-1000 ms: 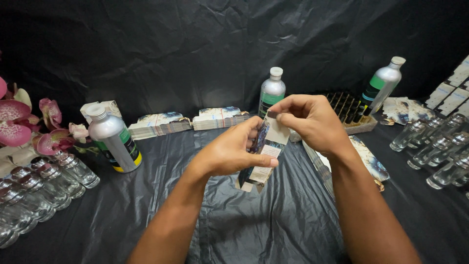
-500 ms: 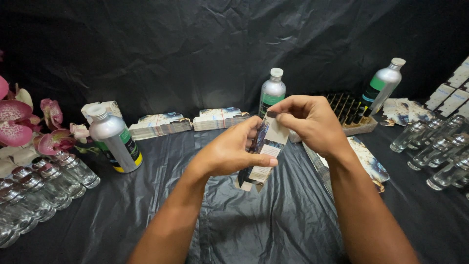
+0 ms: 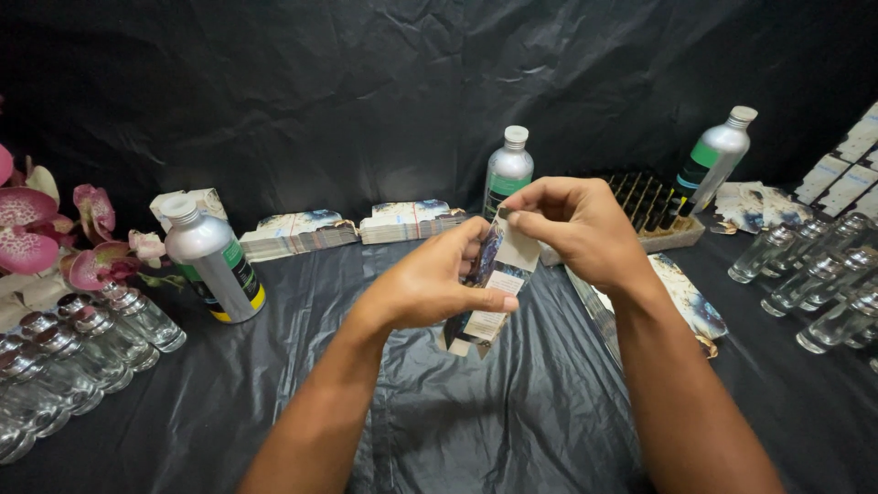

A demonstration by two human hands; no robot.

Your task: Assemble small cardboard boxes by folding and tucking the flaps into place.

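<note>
Little has changed

Black plastic sheeting covers the table [image 3: 512, 412]; above it the left hand [image 3: 430, 288] and right hand [image 3: 572, 229] still pinch the small printed cardboard carton [image 3: 494, 284], held as before

Table draped in crinkled black plastic sheeting [image 3: 476, 430], goods ranged along its edges.

Clear glass vials [image 3: 64, 352] lie in rows at the left beside pink artificial orchids [image 3: 55, 229]. A silver bottle with a green and yellow label [image 3: 212, 261] stands near them, a second silver bottle [image 3: 508, 169] at the back centre, a third [image 3: 713, 155] leaning at the right by a tray of dark slots [image 3: 663, 224]. Stacks of flat printed cartons [image 3: 357, 229] lie along the back; more glass vials [image 3: 823, 274] lie at the right.
</note>
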